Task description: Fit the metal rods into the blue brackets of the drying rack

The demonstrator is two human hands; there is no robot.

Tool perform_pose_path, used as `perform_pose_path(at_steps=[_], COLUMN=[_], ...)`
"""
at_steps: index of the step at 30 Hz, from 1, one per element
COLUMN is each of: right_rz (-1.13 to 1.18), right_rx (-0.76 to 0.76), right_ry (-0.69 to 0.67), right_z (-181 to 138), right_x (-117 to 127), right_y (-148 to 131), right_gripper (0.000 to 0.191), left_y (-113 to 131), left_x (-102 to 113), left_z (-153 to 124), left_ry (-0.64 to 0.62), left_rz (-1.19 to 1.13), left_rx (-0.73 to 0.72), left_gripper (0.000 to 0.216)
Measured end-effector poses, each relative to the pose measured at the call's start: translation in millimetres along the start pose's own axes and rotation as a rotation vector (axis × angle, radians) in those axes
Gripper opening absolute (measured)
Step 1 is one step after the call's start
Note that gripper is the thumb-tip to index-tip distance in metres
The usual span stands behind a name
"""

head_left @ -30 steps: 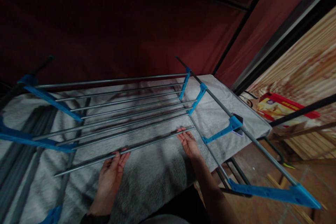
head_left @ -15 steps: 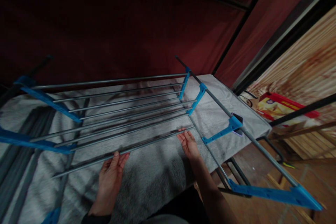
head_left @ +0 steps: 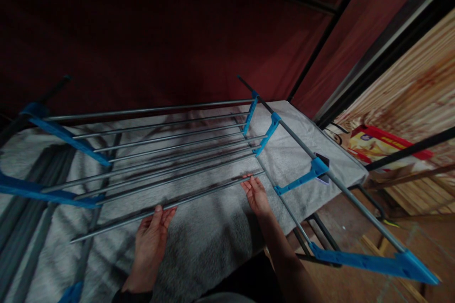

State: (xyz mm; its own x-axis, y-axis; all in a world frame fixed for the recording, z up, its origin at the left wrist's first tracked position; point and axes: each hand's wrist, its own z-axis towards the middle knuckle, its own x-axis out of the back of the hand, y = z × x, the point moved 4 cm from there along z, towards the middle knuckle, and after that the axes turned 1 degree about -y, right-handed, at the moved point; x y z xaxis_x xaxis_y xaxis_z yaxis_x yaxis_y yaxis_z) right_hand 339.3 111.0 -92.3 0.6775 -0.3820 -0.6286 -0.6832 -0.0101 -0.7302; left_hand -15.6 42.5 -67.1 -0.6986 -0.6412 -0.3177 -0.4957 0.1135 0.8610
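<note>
Across the near side of the grey blanket point(head_left: 209, 241): one loose rod point(head_left: 206, 194), held at a slant just in front of the rows of fixed rods point(head_left: 149, 110). Two hands on it. Left hand point(head_left: 152, 234) grips left of the middle, thumb on top; right hand point(head_left: 256, 194) pinches near the right end. That end is close by the right-side tubing point(head_left: 289, 215); contact unclear. Fixed rods: seven counted, four far, three nearer. Blue brackets point(head_left: 359, 259): four on the right, three on the left, the nearest left one cut off by the edge. Grey tubes point(head_left: 51, 165) lie bundled at left, number unclear. One red-and-yellow box point(head_left: 384, 144) at right.

Against a second ago: little change. Loose rod's left end slightly farther left and lower; left brackets slightly farther left; right hand a touch rightward. Fixed-rod count same; both grips kept.
</note>
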Motion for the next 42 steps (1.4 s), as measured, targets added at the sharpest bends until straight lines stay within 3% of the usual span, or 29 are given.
perform_pose_path(at_steps=[22, 34, 42], right_rz=[-0.104, -0.071, -0.107], right_rx=[0.103, 0.125, 0.122], right_ry=[0.109, 0.104, 0.070], right_z=[4.9, 3.0, 5.3], right_x=[2.7, 2.4, 4.8], right_y=[-9.8, -11.7, -8.0], right_gripper=[0.020, 0.016, 0.019], left_y=[2.8, 10.9, 8.2], left_x=[-3.2, -7.9, -5.6], left_z=[-2.4, -5.5, -5.7], left_ry=[0.113, 0.040, 0.063], left_rz=[-0.022, -0.056, -0.103], left_rx=[0.062, 0.003, 0.052], left_gripper=[0.037, 0.032, 0.023])
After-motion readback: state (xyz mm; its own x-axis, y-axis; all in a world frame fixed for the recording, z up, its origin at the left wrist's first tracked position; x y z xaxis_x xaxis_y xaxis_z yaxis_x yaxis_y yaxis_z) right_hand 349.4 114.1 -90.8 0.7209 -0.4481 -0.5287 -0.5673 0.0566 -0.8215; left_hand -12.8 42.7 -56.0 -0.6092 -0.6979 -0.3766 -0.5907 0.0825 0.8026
